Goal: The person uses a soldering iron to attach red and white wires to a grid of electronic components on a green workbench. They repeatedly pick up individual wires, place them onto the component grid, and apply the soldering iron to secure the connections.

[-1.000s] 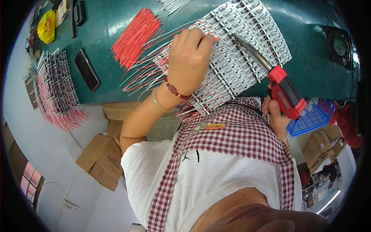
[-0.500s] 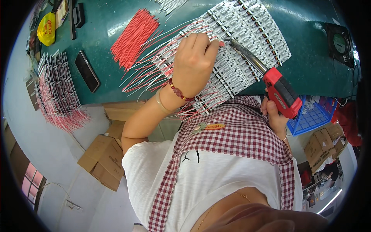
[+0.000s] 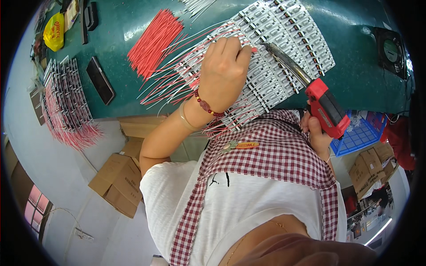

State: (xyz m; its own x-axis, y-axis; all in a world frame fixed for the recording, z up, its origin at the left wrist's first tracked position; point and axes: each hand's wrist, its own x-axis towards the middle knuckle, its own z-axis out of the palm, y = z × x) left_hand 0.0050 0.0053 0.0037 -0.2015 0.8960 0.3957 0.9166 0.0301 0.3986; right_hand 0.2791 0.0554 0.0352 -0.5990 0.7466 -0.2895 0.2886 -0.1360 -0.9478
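At the heart of our counter [image 3: 357, 86] lies the panel of white circuit boards [image 3: 266, 73], set aslant. From its centre, red and white wires [image 3: 194, 83] run out between eight and ten o'clock across the lower-left rows, while rows from twelve to three o'clock show none; we judge it partly wired, with those bare rows left. Our left hand [image 3: 224, 66] sits over the panel at nine o'clock, fingers drawn together; its fingertips are hidden, so we cannot tell what they grip. Our right hand [image 3: 316, 133], near four o'clock, is clamped on the red-and-black soldering gun [image 3: 329, 106], its tip near the left fingers; whether it touches a board we cannot tell. Farther out, a red wire bundle [image 3: 155, 42] waits toward nine o'clock and a white one [image 3: 197, 6] toward ten. Beyond the phone [image 3: 100, 80], near eight o'clock, another panel [image 3: 64, 93] trails its wires, apparently done. A black fan [image 3: 390, 51] stands at three.
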